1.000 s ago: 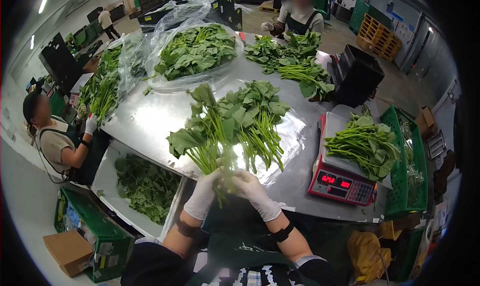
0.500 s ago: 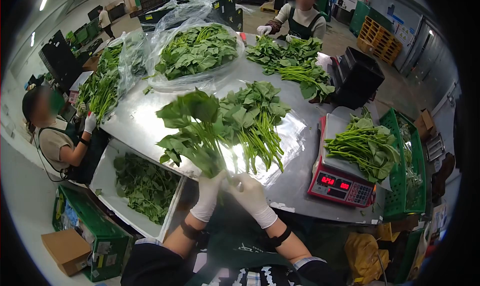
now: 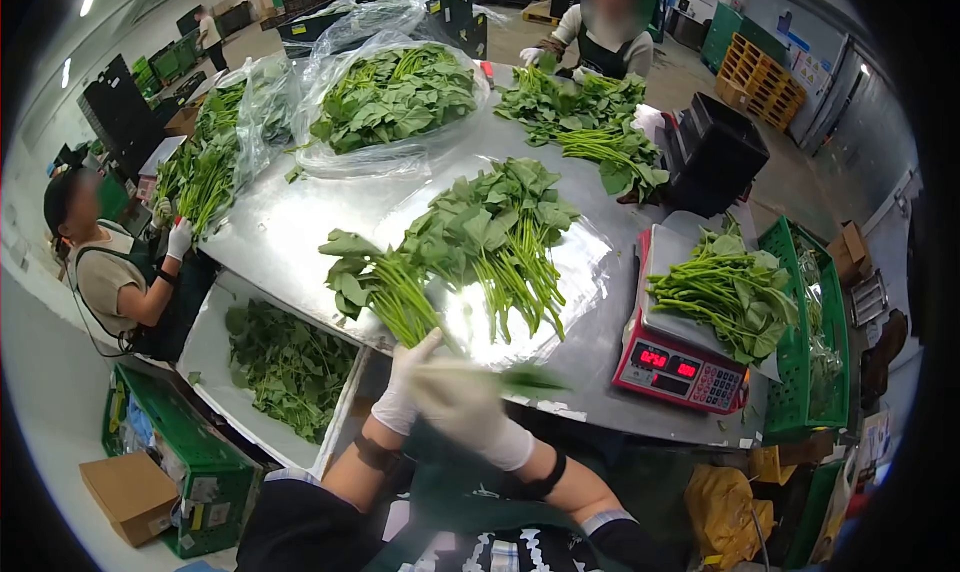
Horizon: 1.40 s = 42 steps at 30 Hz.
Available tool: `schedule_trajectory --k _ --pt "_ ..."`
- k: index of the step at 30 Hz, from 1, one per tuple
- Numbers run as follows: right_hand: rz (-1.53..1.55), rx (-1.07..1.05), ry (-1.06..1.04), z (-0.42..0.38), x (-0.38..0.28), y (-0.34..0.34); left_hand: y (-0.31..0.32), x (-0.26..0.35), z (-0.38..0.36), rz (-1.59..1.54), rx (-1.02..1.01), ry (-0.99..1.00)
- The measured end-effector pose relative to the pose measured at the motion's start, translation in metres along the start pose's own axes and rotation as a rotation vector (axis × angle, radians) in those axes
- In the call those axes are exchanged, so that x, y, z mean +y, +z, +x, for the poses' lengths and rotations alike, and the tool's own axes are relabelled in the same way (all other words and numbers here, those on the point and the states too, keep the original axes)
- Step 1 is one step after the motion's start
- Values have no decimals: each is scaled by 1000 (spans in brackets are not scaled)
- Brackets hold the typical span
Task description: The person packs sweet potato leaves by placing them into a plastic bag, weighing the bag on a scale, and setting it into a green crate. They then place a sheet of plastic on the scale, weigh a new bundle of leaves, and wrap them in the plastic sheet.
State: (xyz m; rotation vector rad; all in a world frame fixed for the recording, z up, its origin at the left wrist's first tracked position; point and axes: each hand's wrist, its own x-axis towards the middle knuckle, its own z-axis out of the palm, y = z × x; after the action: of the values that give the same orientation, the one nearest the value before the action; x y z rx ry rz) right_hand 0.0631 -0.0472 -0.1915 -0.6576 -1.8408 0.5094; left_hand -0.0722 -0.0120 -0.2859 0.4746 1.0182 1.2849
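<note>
My left hand, in a white glove, is closed round the stems of a leafy green bunch at the table's near edge. My gloved right hand is beside it, smeared by motion, its fingers indistinct. A blurred green leaf shows just right of it; whether the hand holds it is unclear. Beyond the bunch lies a larger pile of leafy stems on the metal table.
A red scale bears greens at the right, beside a green crate. A white bin stands lower left. Bagged greens lie farther back. One co-worker is at the left, another across the table.
The held bunch has tipped lower toward the left and sits nearer the table. My right hand has turned and moved slightly down and left, and a blurred leaf now appears beside it.
</note>
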Motion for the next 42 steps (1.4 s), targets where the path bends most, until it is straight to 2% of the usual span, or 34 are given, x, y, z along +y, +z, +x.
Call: schedule_trajectory --k 2,3,5,6,8,9,10,12,16,18,19,22,24,25,27,29,30,36,38,42 --pt "-91 -273 69 15 -7 27 -1 -9 0 -18 -33 -9" --pt "-91 -264 65 16 -7 28 0 -9 -3 -19 -37 8" --pt "55 -79 -35 18 -4 23 8 -4 -11 22 -17 95" --pt "49 -19 -4 16 5 14 14 2 -16 44 -5 150" --pt "36 52 397 13 16 -9 14 8 -20 105 -12 162" --pt "-104 -1 387 14 23 -22 12 17 -25 192 -75 89" --pt "-246 -50 372 14 33 -32 23 18 -30 152 -31 119" --pt "-155 -108 357 -7 55 -34 22 16 -30 140 -155 115" --pt "-158 -132 378 -16 55 -39 20 6 -27 200 -170 115" --pt "-162 -111 365 -17 54 -39 20 -1 -22 192 -168 216" --pt "-116 -120 423 -17 53 -39 17 -2 -21 194 -166 217" --pt "-30 -131 515 -18 49 -40 11 0 -20 275 -204 190" --pt "10 -137 551 -20 48 -39 13 4 -26 238 -211 61" --pt "16 -122 568 -23 50 -36 12 3 -26 239 -211 59" --pt "22 -107 587 -25 49 -33 12 1 -24 133 -172 4" --pt "83 -56 719 -26 47 -30 16 3 -22 37 -173 6" --pt "82 -56 719 -27 45 -29 20 4 -22 -60 -175 8" --pt "176 -75 701 -30 40 -27 17 5 -21 -123 -201 2" --pt "152 -44 603 -31 39 -24 17 6 -23 -118 -209 -3" --pt "29 -113 640 -26 33 -23 18 3 -23 -149 -158 11"
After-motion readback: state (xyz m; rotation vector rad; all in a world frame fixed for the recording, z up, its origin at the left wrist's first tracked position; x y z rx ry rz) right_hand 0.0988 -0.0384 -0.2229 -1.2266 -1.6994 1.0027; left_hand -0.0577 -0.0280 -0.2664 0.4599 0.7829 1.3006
